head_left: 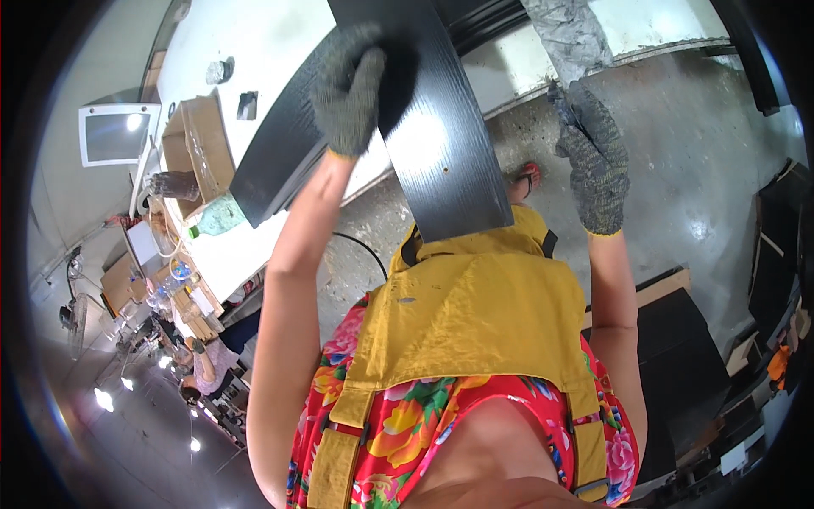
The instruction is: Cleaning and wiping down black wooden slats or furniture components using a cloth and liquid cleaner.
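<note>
A long black board [441,110] with a wood-grain surface runs from the table toward my yellow apron, its near end close to my waist. My left hand [349,93], in a grey knit glove, is over the board's left edge and casts a dark shadow on it. Its thumb stands apart from the bent fingers, and nothing shows in it. Off to the right of the board, my gloved right hand [598,165] is closed on a slim dark tool [580,123], whose kind I cannot make out. Another black board [284,140] lies to the left, partly beneath the first.
On the white table [288,64] are a cardboard box [203,144] and a green-tinted plastic bottle [219,216]. Grey crumpled wrapping [572,42] lies at the far edge. Black panels [670,365] are stacked at lower right. Another person [212,365] is far left.
</note>
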Tool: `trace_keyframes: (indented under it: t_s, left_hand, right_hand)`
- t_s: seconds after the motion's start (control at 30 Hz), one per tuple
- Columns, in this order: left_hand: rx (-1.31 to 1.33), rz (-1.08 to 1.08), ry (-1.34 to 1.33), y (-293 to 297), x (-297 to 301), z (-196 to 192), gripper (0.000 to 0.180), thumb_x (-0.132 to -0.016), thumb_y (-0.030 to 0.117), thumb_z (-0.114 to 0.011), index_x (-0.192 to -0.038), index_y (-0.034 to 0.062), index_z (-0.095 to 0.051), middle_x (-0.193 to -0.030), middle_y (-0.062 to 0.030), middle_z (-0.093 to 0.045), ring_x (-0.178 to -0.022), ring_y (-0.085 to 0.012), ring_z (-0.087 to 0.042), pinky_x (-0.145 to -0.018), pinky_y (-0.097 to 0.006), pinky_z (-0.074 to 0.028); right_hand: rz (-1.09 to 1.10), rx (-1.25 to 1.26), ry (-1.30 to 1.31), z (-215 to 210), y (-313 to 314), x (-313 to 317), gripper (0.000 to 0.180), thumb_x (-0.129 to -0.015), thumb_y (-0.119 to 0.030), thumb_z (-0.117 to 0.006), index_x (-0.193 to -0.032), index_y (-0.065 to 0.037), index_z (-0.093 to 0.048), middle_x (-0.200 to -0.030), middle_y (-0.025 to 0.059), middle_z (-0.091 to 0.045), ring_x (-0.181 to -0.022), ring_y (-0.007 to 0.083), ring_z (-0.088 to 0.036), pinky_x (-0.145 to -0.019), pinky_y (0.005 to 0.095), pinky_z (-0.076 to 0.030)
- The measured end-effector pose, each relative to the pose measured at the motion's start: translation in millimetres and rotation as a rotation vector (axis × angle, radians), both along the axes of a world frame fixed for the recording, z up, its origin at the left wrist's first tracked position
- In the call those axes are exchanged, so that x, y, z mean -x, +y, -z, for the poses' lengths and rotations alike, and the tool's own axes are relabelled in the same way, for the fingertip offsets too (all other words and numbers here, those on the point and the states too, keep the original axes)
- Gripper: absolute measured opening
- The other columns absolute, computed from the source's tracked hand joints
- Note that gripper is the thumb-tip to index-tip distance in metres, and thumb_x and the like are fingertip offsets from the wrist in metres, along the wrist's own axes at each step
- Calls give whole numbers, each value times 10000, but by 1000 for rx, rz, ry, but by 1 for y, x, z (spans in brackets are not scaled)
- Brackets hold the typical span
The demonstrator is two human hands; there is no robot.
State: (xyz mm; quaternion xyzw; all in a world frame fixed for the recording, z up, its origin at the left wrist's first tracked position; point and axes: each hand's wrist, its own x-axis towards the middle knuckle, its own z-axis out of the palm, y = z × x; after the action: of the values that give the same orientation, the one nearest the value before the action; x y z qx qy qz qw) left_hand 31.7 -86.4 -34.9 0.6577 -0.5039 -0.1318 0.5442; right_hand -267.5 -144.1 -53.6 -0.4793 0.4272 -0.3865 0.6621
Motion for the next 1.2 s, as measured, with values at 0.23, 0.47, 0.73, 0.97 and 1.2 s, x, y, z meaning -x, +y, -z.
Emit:
trace_keyframes:
  t_s: [0.23, 0.47, 0.73, 0.97, 1.2]
  left_hand:
    - [-412, 363, 420, 24, 86, -64, 366, -855, 77, -681, -1209, 22, -608, -1144, -86, -657, -1042, -177, -622, -906, -304, -504]
    - [-423, 157, 583, 16, 87, -46, 373, -807, 87, -729, -1150, -5, -616, -970, -84, -691, -837, -131, -635, -762, -268, -516]
    - [-131, 123, 637, 12, 56, -50, 189, -816, 191, -733, -920, 39, -690, -844, -40, -695, -776, -102, -630, -720, -250, -497]
    - [-131, -110, 295, -49, -38, -21, 300, -855, 294, -675, -960, 14, -696, -833, -80, -700, -753, -149, -648, -710, -282, -502]
    - [-48, -256, -93, -64, -46, 9, 280, -848, 292, -688, -957, 34, -693, -837, -96, -695, -756, -185, -652, -732, -305, -503]
  right_hand:
    - [32, 1, -532, -3, -12, -56, 263, -919, -48, -582, -1166, 40, -601, -1192, 127, -635, -1015, 181, -631, -851, 294, -531]
    - [-91, 93, -502, -46, 3, -104, 231, -862, 48, -589, -1080, 17, -657, -1118, 95, -645, -1015, 168, -622, -887, 278, -520]
    - [-349, 24, -613, -49, -38, -119, 240, -937, -45, -534, -1151, 15, -624, -1143, 123, -649, -1073, 195, -611, -949, 293, -488]
    - [42, 1342, 866, -49, -165, -160, 324, -838, -253, -636, -1127, -107, -645, -1138, 102, -627, -1088, 325, -549, -1000, 441, -380]
    - [-304, 963, 449, -4, -188, -148, 275, -907, -114, -602, -1178, -83, -641, -1159, 85, -657, -1035, 182, -631, -840, 292, -516]
